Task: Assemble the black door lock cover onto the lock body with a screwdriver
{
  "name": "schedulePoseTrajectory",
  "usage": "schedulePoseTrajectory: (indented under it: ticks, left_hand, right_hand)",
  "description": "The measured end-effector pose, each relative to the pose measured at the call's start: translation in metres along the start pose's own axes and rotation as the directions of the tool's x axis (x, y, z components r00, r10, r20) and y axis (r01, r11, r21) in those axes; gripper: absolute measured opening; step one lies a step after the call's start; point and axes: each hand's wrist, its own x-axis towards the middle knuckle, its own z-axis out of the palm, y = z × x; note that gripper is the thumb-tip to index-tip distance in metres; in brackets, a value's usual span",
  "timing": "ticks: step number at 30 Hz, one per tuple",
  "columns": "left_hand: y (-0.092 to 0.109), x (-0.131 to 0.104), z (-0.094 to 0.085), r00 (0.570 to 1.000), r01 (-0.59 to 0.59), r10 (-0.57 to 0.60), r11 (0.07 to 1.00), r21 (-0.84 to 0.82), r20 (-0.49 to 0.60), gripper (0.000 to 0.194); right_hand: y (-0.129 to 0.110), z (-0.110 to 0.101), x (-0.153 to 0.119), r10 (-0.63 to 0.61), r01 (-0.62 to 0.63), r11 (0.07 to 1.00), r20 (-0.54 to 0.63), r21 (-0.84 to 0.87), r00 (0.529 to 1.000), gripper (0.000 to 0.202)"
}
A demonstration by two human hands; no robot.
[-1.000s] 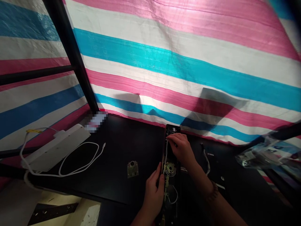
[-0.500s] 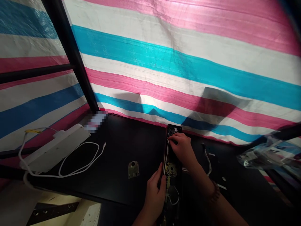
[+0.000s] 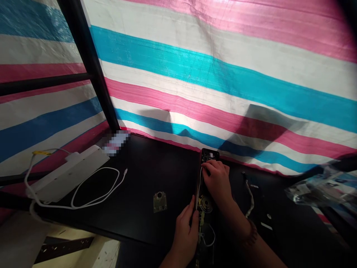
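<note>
A long, narrow black housing (image 3: 211,152) lies on the dark table, its inside facing up. A round ring-shaped part (image 3: 205,204) and small circuit parts show inside it. My left hand (image 3: 186,232) grips the housing's left edge near the middle, thumb on the inner side. A thin white wire (image 3: 199,186) runs along that edge. Near the far end, my right hand (image 3: 217,178) is closed, with thumb and fingertips pinching the top of this wire. A loop of white wire (image 3: 214,234) sticks out lower down. The housing's near end is dark and hard to make out.
On the table (image 3: 134,219) are a small square plate with a hole (image 3: 160,202), a white power strip (image 3: 69,173) with a white cable (image 3: 102,201), and a wire lead (image 3: 250,195) on the right. Clear plastic bags (image 3: 315,188) sit at far right, before a striped sheet (image 3: 173,78).
The whole view has shifted slightly, so things appear a little further right. My right hand stays at the wire's upper end, its fingers slightly turned; my left hand keeps its grip.
</note>
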Motion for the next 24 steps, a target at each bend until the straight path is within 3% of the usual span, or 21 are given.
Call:
schedulePoseTrajectory:
  ticks: [6,13,19,24]
  left_hand:
    - [-0.002,-0.002,0.000,0.999,-0.023,0.023,1.000,0.010,0.023,0.047]
    - [-0.002,-0.002,-0.001,0.999,-0.004,0.003,0.999,0.039,0.043,0.048]
    - [0.002,-0.002,0.000,0.998,-0.011,0.008,0.999,0.053,0.065,0.047]
    - [0.002,-0.003,0.000,0.997,-0.022,0.016,0.997,0.070,0.075,0.049]
  right_hand:
    - [0.003,0.006,-0.004,0.036,-0.035,0.995,-0.010,0.094,0.999,0.020]
    - [0.001,-0.009,0.011,0.148,-0.183,0.962,0.180,0.201,0.973,0.021]
    - [-0.002,-0.016,0.018,0.193,-0.242,0.951,0.243,0.191,0.951,0.018]
    - [0.000,-0.023,0.028,0.198,-0.264,0.957,0.391,0.123,0.899,0.015]
